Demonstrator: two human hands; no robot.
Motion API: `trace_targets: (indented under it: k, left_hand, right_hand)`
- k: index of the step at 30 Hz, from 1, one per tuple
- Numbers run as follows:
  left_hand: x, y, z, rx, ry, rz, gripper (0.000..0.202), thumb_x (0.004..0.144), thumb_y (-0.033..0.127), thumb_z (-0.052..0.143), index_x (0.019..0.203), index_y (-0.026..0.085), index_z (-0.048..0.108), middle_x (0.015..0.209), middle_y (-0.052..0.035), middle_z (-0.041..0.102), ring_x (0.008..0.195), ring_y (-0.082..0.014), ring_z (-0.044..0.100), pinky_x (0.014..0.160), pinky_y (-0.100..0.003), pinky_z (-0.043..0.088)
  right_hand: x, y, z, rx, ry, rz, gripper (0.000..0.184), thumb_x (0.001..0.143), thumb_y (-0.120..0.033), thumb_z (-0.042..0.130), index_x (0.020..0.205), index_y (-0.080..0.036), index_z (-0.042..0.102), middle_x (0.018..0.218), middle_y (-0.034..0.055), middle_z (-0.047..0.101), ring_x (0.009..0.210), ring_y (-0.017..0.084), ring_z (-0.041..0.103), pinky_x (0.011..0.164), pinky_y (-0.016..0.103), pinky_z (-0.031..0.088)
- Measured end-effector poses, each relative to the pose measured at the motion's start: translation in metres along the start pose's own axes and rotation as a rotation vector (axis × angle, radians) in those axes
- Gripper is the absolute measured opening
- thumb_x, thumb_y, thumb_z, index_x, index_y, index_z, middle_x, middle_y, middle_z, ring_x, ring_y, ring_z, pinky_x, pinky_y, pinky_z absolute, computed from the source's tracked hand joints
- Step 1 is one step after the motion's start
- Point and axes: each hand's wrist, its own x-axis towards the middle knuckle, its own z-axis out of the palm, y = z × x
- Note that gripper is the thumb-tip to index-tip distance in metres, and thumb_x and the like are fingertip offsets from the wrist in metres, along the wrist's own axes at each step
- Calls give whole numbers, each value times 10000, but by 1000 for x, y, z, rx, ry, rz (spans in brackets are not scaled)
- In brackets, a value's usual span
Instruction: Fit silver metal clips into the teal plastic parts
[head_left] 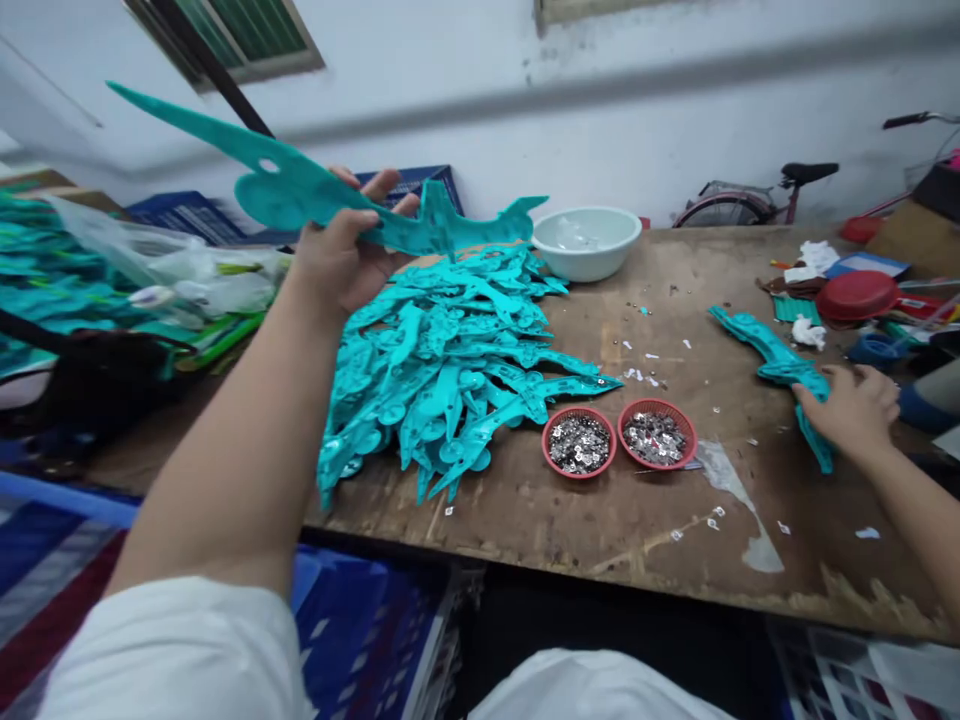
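Head view: left hand [341, 255] gripped a teal plastic moulding [300, 190] aloft, upper left of frame. Right hand [847, 410] rested on a second moulding [780, 365] at right on the table [660, 530].

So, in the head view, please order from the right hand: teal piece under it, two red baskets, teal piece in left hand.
1. Teal piece: under right hand.
2. Nearer red basket: mid-table.
3. Farther red basket: beside it.
4. Held teal piece: raised, left.

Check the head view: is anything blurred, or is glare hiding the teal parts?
Head view: wide-angle bending curves the table edge; the frame tilts; light is flat, no glare on the teal pile; the left hand and its teal part look sharp.
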Motion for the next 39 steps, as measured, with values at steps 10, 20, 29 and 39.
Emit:
trace_targets:
  k: [10, 20, 29, 39]
  left_hand:
    - [-101, 23, 33, -99, -287, -67, 810, 810, 894, 793, 1334, 307, 604, 1275, -84, 877, 1237, -388, 852, 925, -569, 695]
    - [-173, 61, 146, 25, -1378, -214, 187, 994, 432, 728, 939, 253, 738, 652, -2, 689, 585, -230, 697, 590, -384, 620]
    - [-254, -41, 186, 304, -1386, 4, 952, 929, 434, 854, 1765, 177, 478, 1685, -220, 719, 1468, -370, 772, 1190, -451, 667]
    - [-299, -65, 185, 893, -1236, 358, 944, 1035, 195, 771, 1892, 312, 393, 1939, -263, 417, 1654, -500, 618, 1166, -605, 703]
  right_hand:
    - [-58, -175, -57, 118, 90, -612, 734, 1065, -716, 661, 1646, -270, 611, 1724, 248, 619, 1676, 545, 549, 1449, 785, 360]
    - [-194, -301, -118, -265, -272, -867, 968, 954, -752, 901, 1819, -516, 537, 1868, 102, 548, 1543, 591, 658, 1158, 712, 594]
    - [-219, -205, -34, -159, -687, -505, 625, 866, -361, 863, 1452, -197, 721, 1334, 178, 811, 1037, 378, 833, 762, 386, 563]
    - [-210, -190, -20, -193, -933, -338, 645, 927, -657, 867, 1366, -207, 721, 1053, 149, 882, 877, 367, 842, 678, 388, 538]
